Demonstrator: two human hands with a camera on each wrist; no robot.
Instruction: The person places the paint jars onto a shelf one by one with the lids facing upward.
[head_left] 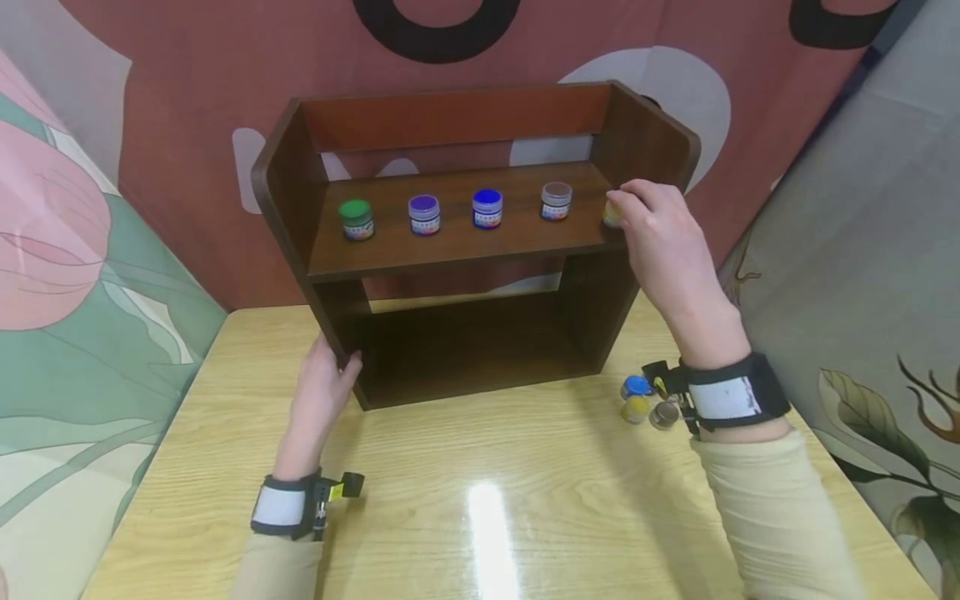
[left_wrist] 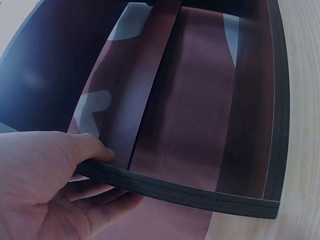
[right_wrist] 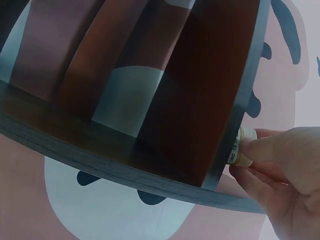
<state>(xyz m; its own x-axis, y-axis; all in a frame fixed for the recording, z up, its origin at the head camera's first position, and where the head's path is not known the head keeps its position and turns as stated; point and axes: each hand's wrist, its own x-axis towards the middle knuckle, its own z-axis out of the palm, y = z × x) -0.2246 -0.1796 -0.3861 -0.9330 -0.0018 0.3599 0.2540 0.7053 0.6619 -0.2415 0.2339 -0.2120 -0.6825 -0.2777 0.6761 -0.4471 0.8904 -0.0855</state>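
A dark brown wooden shelf unit stands on the table with two levels. My left hand grips the edge of its left side panel low down; in the left wrist view the thumb lies inside the panel and the fingers outside. My right hand pinches a small paint jar with a yellowish look at the right end of the upper board, partly hidden by the fingers. Along that board stand a green jar, a purple jar, a blue jar and a brown-lidded jar.
On the table, right of the unit, sit a blue-lidded jar, a yellow jar and a grey-brown jar close together under my right forearm. Printed cloth hangs behind and at both sides.
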